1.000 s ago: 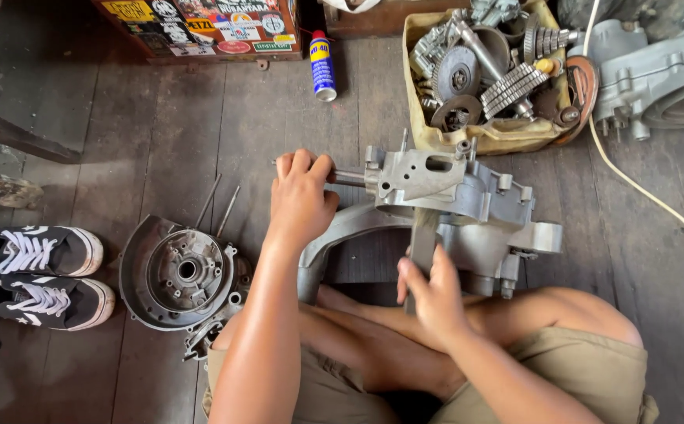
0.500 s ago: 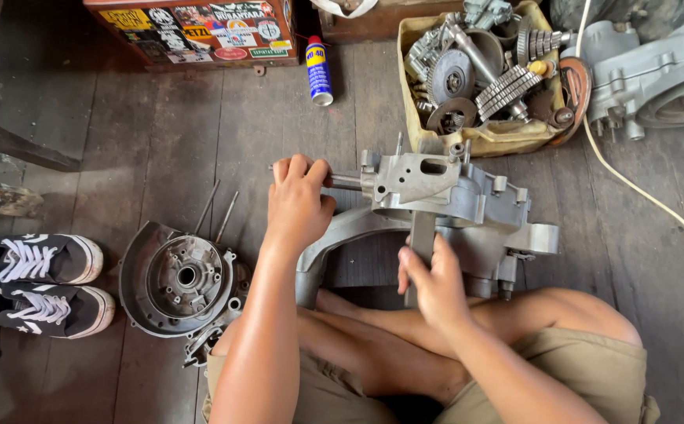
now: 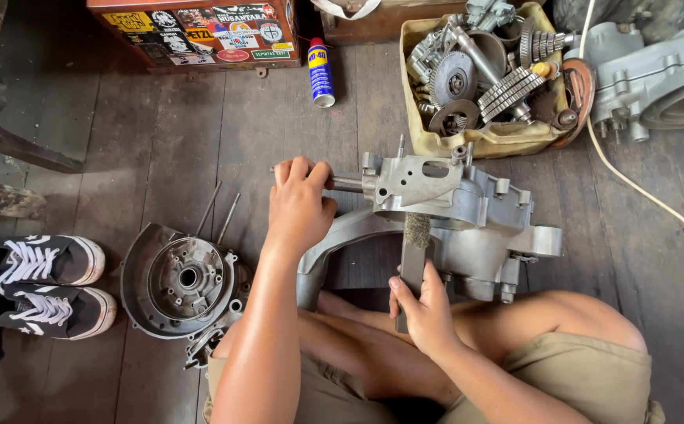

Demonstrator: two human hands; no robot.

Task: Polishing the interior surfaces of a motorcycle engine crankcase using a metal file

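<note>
The person sits on the wooden floor [image 3: 161, 157] with legs crossed, and a big grey engine case [image 3: 467, 212] rests right in front of the legs, likely so it stays low and steady. Closest to the person, the right hand [image 3: 428, 310] is closed tight around the handle of a wire brush [image 3: 415, 251]. The brush sticks up out of the fist, and its bristly end touches the near side of the engine case. A bit farther up, the left hand [image 3: 299, 208] is clenched around a metal shaft [image 3: 346, 183] that pokes out of the left side of the engine case, and this looks like a way to keep the case from sliding. Left of the engine case lies a round metal cover [image 3: 181, 279], with two thin rods beside it, and farther left sit two black and white shoes [image 3: 36, 283]. Beyond the engine case is a yellow tub [image 3: 507, 137] full of gears, a blue and yellow spray can [image 3: 321, 72], and a box covered in stickers [image 3: 200, 31].
</note>
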